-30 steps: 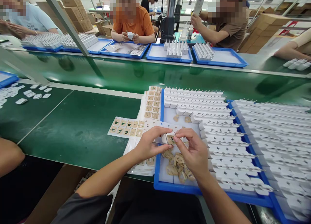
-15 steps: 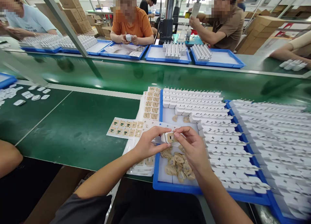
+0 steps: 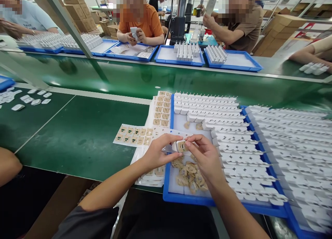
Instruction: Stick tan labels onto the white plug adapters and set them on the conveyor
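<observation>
White charger block [image 3: 174, 146], small and round-cornered, sits above the near blue tray, its end turned to the camera and covered by a tan facing [image 3: 181, 146] with dark slots. The left hand [image 3: 157, 151] grasps it, thumb beneath and fingers above. The right hand [image 3: 208, 159] pinches the right edge of the tan facing with thumb and fingertip; whether these fingers also grip the block is too small to tell.

In the near blue tray [image 3: 190, 199], white blocks [image 3: 241, 150] stand in close rows on the right. Crumpled tan pieces [image 3: 190, 175] are heaped near the front, with two more [image 3: 199, 126] farther back. A second blue tray [image 3: 293, 215] adjoins it, also packed with white blocks.

A sheet of tan stickers [image 3: 134, 135] extends left from beneath the hands, crossing a stack of sheets [image 3: 161, 109] along the tray's left edge. Beyond it, green desk [image 3: 85, 139] stretches left to scattered white pieces [image 3: 27, 98], bounded at the back by a pale strip [image 3: 103, 94].
</observation>
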Demonstrator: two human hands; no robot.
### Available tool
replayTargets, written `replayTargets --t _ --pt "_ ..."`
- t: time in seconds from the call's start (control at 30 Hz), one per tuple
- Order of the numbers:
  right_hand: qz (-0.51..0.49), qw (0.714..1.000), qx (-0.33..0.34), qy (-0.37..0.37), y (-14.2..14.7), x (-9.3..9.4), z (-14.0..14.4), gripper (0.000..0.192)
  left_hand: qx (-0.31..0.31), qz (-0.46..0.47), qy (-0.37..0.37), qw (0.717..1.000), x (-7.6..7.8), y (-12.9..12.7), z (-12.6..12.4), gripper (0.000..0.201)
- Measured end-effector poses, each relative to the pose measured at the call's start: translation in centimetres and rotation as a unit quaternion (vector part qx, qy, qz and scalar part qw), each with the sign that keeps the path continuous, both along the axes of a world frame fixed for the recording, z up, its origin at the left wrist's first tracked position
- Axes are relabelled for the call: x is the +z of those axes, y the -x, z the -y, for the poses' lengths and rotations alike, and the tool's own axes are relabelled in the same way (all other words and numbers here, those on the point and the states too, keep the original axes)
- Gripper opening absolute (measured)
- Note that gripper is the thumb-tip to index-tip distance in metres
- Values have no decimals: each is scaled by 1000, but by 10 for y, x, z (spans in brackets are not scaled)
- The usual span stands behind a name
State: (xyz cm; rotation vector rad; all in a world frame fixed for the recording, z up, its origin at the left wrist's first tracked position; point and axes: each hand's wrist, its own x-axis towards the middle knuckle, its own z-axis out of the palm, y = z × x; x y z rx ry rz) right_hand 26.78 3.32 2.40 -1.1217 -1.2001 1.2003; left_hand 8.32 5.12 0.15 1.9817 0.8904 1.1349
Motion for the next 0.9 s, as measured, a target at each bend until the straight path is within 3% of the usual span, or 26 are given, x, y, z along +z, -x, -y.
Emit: replayTargets --t 0.9 --pt "57 996 -37 -63 7 -3 3 7 -5 14 -55 998 3 -1 1 45"
